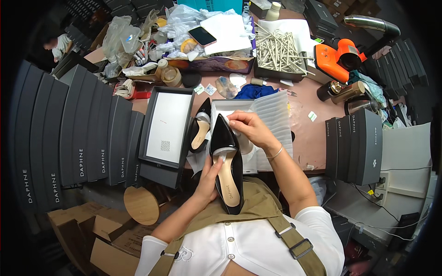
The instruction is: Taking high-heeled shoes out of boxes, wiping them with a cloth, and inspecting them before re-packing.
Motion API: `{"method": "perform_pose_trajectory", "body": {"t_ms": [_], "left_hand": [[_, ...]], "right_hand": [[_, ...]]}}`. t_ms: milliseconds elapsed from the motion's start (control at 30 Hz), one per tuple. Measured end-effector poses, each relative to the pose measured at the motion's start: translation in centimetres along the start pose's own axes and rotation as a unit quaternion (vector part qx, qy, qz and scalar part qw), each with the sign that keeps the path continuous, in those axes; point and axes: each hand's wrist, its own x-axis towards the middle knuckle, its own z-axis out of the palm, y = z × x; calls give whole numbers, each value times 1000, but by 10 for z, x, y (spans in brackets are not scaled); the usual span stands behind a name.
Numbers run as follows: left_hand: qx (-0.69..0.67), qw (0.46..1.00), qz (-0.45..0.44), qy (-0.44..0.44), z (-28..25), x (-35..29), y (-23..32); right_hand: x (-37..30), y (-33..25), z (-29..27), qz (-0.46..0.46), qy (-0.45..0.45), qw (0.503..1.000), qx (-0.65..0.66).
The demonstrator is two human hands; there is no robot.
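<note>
At the frame's centre, the left hand (208,183) is gripping the black shoe (224,137), thumb inside its opening, apparently steadying the toe while the right hand (248,127), fingertips pinched together, is holding what looks like a white wad (226,118) there.

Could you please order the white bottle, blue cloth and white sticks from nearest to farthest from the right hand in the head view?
1. Blue cloth: just beyond the right hand.
2. White sticks: farther back, rightward.
3. White bottle: behind the sticks.
</note>
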Motion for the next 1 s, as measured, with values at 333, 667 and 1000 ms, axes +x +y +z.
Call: {"method": "perform_pose_trajectory", "body": {"t_ms": [333,667,1000], "left_hand": [[-262,928,-170,-203,-53,34,37],[-407,847,-186,-287,-57,50,34],[-440,768,-173,-431,-56,71,43]], "right_hand": [[-31,0,0,34,158,987,-18],[-76,7,39,-2,154,982,-106],[-84,-8,52,-58,157,974,-155]]}}
